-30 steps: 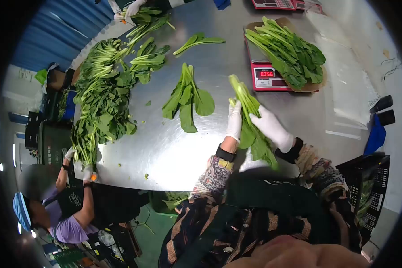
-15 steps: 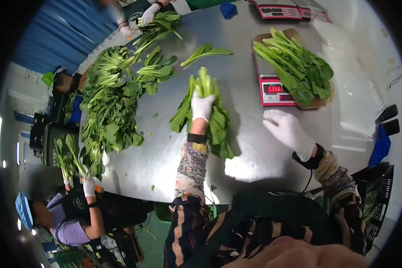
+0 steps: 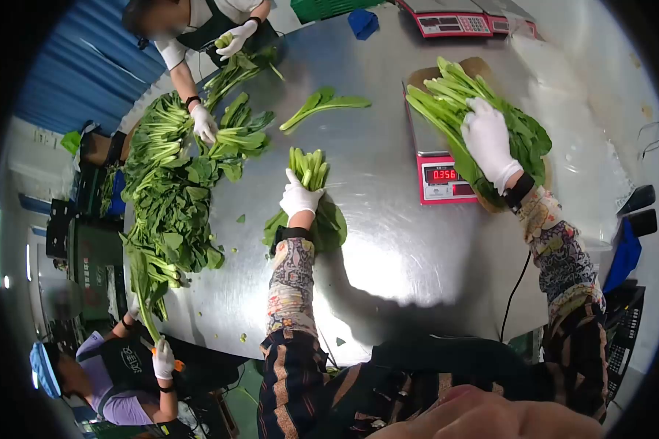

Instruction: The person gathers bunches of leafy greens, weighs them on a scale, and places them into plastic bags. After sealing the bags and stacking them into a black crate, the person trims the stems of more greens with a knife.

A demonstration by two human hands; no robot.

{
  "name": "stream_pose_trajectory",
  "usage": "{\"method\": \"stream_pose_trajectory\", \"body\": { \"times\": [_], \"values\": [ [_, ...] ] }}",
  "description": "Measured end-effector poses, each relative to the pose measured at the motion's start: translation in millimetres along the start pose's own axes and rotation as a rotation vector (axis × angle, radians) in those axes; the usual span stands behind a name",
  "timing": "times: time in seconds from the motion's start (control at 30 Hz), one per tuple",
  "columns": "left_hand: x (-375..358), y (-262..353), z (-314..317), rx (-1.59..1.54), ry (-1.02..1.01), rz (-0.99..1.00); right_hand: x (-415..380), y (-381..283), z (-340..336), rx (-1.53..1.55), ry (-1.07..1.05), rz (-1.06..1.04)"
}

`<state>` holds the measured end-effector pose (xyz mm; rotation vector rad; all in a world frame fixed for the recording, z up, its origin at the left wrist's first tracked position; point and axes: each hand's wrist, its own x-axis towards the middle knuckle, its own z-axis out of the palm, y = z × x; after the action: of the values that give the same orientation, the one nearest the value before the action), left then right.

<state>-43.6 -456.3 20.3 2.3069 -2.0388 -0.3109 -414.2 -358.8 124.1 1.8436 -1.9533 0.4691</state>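
Note:
My left hand (image 3: 300,199), in a white glove, is closed round the stems of a bunch of choy sum (image 3: 313,170), leaves hanging toward me just above or on the steel table (image 3: 377,241). On the right, my gloved right hand (image 3: 488,143) lies over a larger bunch of choy sum (image 3: 529,135), fingers curled on its stems. That bunch rests on a brown tray (image 3: 419,76) on a red digital scale (image 3: 439,192), whose display reads 0.356. The undersides of both bunches are hidden.
A heap of leafy greens (image 3: 172,183) covers the table's left side. Loose stalks (image 3: 322,106) lie in the middle. Co-workers handle greens at the far left (image 3: 231,44) and near left (image 3: 163,358). More scales (image 3: 454,25) stand at the back, with clear plastic (image 3: 571,139) at right.
My right hand has moved up and right onto the bunch on the scale. My left hand has shifted left with its bunch. The far co-worker has leaned in, one hand on the heap.

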Motion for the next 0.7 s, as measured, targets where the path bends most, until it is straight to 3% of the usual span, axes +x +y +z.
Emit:
{"method": "stream_pose_trajectory", "body": {
  "times": [0.03,0.1,0.17,0.23,0.27,0.33,0.37,0.4,0.43,0.47,0.5,0.57,0.7],
  "values": [
    [-6,2,-2,0.007,-0.007,0.002,2,3,0,0.003,-0.008,0.006],
    [-23,14,-10,0.299,0.355,-0.002,13,6,-9,0.368,0.103,0.215],
    [-41,30,-29,0.173,0.295,-0.009,22,14,-15,0.56,0.279,0.198],
    [-55,41,-36,-0.261,0.349,0.307,25,4,-46,0.653,0.275,0.155],
    [-72,56,-39,-0.854,0.2,0.43,23,-6,-60,0.654,0.26,0.165],
    [-95,83,-35,-1.284,-0.145,0.472,9,-32,-86,0.683,0.324,0.021],
    [-123,100,-60,-1.355,-0.296,0.488,-2,-49,-99,0.693,0.338,-0.056],
    [-139,112,-59,-1.652,-0.453,0.401,-18,-64,-103,0.659,0.364,-0.156],
    [-147,122,-60,-1.943,-0.614,0.304,-37,-82,-107,0.607,0.294,-0.244],
    [-149,126,-64,-2.028,-0.692,0.286,-58,-99,-116,0.652,0.141,-0.325],
    [-148,128,-66,-2.11,-0.776,0.265,-63,-118,-130,0.574,-0.198,-0.34],
    [-131,113,-75,-1.829,-0.659,0.146,-94,-128,-122,0.643,-0.197,-0.417],
    [-88,67,-60,-1.243,-0.395,0.103,-84,-75,-162,0.55,0.03,-0.506]
  ]
}}
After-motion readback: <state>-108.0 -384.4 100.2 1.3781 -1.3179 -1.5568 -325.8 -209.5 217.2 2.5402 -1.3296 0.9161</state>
